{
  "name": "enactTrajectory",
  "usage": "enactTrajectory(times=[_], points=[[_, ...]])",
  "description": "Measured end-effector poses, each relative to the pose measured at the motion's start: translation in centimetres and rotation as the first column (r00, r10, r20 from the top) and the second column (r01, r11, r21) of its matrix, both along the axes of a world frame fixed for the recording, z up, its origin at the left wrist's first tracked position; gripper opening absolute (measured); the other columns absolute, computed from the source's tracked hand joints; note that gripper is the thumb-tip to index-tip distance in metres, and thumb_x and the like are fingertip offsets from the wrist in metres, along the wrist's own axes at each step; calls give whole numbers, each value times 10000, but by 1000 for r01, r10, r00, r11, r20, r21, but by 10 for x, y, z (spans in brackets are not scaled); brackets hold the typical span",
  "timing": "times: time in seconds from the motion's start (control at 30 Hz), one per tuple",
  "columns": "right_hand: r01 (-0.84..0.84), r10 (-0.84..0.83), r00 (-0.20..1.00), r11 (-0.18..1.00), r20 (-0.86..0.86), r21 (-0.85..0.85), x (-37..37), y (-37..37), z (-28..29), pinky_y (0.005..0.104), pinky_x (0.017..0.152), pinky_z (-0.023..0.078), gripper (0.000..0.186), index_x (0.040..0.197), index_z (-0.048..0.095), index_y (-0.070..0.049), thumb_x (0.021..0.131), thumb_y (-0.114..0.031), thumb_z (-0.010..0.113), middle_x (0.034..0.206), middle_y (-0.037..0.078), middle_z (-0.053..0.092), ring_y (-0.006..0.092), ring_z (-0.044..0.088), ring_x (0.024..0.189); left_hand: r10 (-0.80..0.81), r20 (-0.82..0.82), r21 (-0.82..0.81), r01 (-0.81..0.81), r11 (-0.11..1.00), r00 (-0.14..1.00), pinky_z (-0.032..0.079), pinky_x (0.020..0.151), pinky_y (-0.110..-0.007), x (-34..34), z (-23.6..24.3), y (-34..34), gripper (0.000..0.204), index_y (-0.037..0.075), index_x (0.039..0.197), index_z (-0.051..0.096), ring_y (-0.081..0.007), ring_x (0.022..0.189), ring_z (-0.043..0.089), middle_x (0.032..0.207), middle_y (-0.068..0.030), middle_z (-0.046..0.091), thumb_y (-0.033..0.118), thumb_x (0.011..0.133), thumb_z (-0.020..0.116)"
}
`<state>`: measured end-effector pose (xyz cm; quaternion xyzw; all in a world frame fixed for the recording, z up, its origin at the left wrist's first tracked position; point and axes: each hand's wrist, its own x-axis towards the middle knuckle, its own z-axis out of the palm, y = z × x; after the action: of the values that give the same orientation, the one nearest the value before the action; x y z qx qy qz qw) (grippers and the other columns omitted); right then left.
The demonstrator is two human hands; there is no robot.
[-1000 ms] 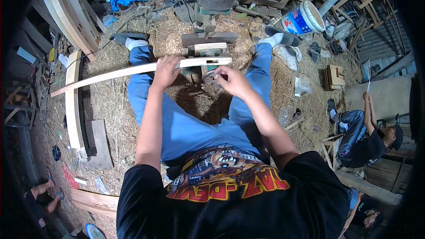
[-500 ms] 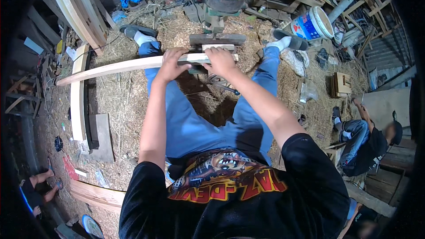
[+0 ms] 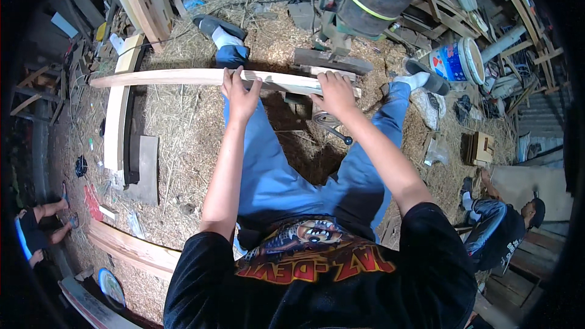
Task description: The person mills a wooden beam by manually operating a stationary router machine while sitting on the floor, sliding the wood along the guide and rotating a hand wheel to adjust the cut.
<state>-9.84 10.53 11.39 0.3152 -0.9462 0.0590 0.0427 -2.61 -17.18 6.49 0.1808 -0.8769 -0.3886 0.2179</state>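
A long, slightly curved pale wooden plank (image 3: pixel 164 77) lies crosswise in front of me. Its right end is at the base of a dark machine (image 3: pixel 390 0). My left hand (image 3: pixel 242 99) is closed on the plank near its middle, fingers over the top and thumb apart to the right. Near the right end, my right hand (image 3: pixel 338 94) rests with its fingers bent over the plank's far edge and grips it. Just beyond that hand a wooden board (image 3: pixel 332 61) stands across the machine's base. Below is a lever with a black knob (image 3: pixel 348 140).
The plank's left part crosses another thick timber (image 3: pixel 116 140). Curved timbers (image 3: pixel 143 6) lean at the upper left. A white and blue bucket (image 3: pixel 457 61) stands at the right. One person (image 3: pixel 503 225) sits at the far right; another person's legs (image 3: pixel 52 219) show at the left. Shavings cover the floor.
The view has turned, moving the machine rightward in the picture. My left hand has slid left along the plank, so my hands are wider apart. My right hand stays near the plank's right end.
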Motion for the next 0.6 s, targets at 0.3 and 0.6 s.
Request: enactTrajectory(times=[0.3, 0.6], points=[[-200, 187, 979, 953, -78, -226, 18, -70, 14, 473, 1010, 448, 495, 1229, 589, -53, 826, -244, 805, 1173, 164, 591, 342, 568, 1163, 286, -74, 185, -269, 945, 955, 291, 1213, -495, 6, -4, -67, 615, 61, 1470, 491, -437, 1440, 357, 1564, -286, 310, 286, 953, 737], [-182, 187, 960, 982, 206, -42, -27, -168, -5, 510, 802, 578, 468, 1141, 562, -55, 871, -384, 755, 967, 190, 736, 379, 728, 937, 340, -72, 860, -114, 498, 938, 495, 1025, -432, 8, -18, -127, 654, 34, 1538, 334, -256, 1234, 588, 1382, -165, 539, 257, 1021, 667]])
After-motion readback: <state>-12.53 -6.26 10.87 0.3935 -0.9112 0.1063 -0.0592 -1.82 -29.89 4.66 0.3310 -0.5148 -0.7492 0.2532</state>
